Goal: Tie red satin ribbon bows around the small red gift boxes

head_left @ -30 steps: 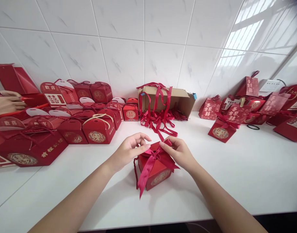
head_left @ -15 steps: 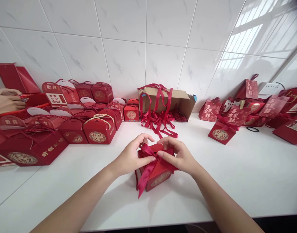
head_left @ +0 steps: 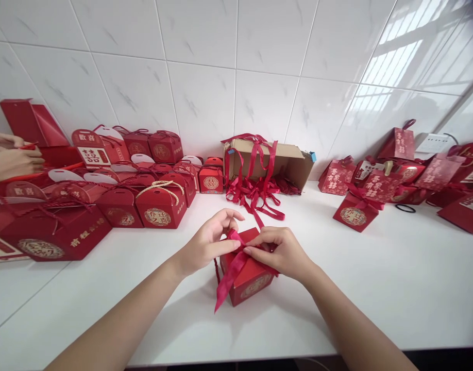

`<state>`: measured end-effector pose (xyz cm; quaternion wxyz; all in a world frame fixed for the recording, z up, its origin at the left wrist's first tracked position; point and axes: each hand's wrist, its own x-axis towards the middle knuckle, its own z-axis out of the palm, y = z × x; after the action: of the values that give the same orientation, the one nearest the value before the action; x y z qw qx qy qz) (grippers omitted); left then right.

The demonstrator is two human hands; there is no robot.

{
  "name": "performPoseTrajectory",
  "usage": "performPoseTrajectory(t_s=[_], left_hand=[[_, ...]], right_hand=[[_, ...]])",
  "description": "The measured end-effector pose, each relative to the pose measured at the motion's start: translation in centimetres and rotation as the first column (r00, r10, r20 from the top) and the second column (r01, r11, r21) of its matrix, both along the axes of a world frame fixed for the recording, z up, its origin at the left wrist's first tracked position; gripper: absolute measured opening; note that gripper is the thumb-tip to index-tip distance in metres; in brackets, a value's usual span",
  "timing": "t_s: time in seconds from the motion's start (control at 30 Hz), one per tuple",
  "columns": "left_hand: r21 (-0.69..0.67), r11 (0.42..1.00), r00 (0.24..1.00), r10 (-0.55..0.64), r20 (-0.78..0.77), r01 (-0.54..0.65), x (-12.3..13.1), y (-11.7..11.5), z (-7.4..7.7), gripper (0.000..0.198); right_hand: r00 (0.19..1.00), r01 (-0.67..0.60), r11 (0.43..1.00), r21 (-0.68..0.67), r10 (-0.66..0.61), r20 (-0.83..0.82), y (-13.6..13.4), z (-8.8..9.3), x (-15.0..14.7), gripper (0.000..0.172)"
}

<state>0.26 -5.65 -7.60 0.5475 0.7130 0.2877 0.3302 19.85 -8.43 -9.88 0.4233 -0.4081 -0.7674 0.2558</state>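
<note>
A red gift box (head_left: pixel 249 281) with a gold round emblem stands before me on the white table. Across its top runs a crimson ribbon (head_left: pixel 232 273), knotted near the middle, one tail hanging over the front left edge. My left hand (head_left: pixel 211 242) is at the box's left side, its thumb and a finger closed on a ribbon loop. From the right, my right hand (head_left: pixel 285 252) pinches the ribbon at the knot between thumb and forefinger. The knot itself is partly hidden by my fingertips.
Many red gift boxes (head_left: pixel 124 208) fill the left side, with another person's hands (head_left: pixel 12 159) behind them. Loose ribbons (head_left: pixel 255 190) spill from an open cardboard box (head_left: pixel 290 154) by the wall. A ribboned box (head_left: pixel 354 208) and several small bags (head_left: pixel 399 144) stand right.
My right thumb and forefinger have closed in on the knot and moved slightly left. The ribbon tail has shifted left a little. The other person's hands have moved slightly.
</note>
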Motion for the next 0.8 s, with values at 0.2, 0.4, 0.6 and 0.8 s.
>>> performPoseTrajectory(t_s=[0.2, 0.4, 0.6, 0.8], left_hand=[[0.150, 0.985, 0.992, 0.101, -0.073, -0.089, -0.1, 0.4, -0.2, 0.026], [0.208, 0.973, 0.983, 0.129, -0.128, -0.101, -0.3, 0.7, -0.3, 0.025], [0.208, 0.974, 0.983, 0.121, -0.138, -0.091, -0.2, 0.6, -0.2, 0.016], [0.278, 0.951, 0.959, 0.198, -0.200, -0.138, 0.2, 0.3, -0.3, 0.017]], right_hand=[[1.000, -0.011, 0.997, -0.074, 0.011, 0.008, 0.1, -0.2, 0.3, 0.015], [1.000, -0.016, 0.998, -0.056, 0.016, -0.001, 0.2, -0.2, 0.6, 0.013], [0.990, -0.072, 0.990, -0.125, 0.055, -0.133, 0.7, 0.0, 2.8, 0.021], [0.999, -0.034, 0.963, -0.267, 0.022, -0.050, 0.9, 0.2, 4.3, 0.029]])
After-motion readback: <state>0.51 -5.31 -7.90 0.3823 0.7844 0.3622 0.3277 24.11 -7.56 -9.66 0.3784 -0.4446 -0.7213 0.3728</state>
